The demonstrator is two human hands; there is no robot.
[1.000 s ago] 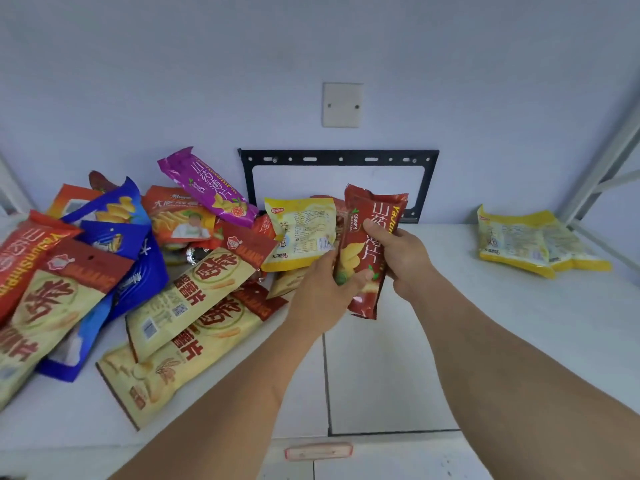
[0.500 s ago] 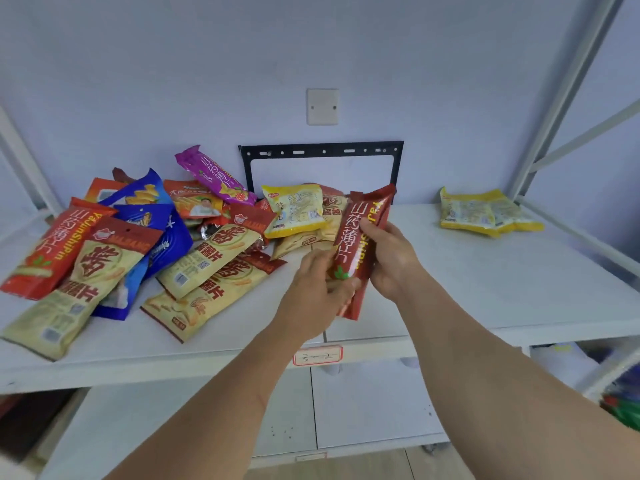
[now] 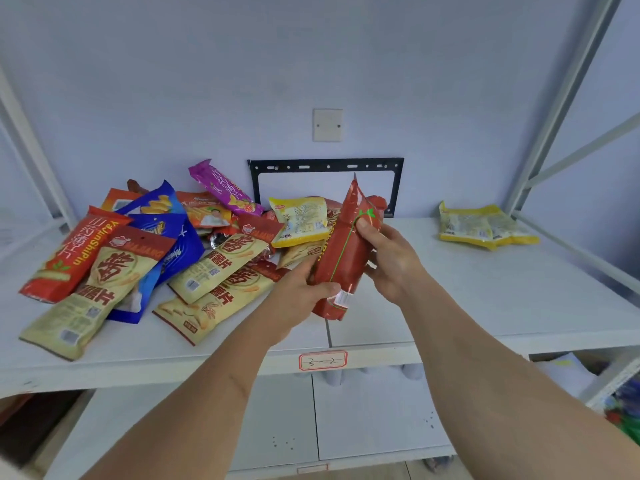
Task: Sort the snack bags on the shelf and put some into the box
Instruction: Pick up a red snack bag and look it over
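Observation:
Both hands hold a red snack bag (image 3: 343, 251) above the white shelf (image 3: 485, 299), its plain back side turned toward me. My left hand (image 3: 301, 296) grips its lower left edge and my right hand (image 3: 388, 258) grips its upper right side. A pile of snack bags (image 3: 166, 258) in red, beige, blue, orange and purple covers the shelf's left half. A yellow bag (image 3: 299, 220) leans at the pile's right end. Two yellow bags (image 3: 481, 226) lie flat at the far right. No box is in view.
A black metal bracket (image 3: 325, 168) and a white wall plate (image 3: 327, 125) are on the wall behind. Grey shelf uprights (image 3: 554, 109) stand at the right and left. A red-framed label (image 3: 322, 361) is on the shelf's front edge. A lower shelf (image 3: 363, 420) shows below.
The red bag has been turned in my hands, from its printed front to its plain back, and lifted slightly. The camera has pulled back, showing the shelf edge and lower shelf.

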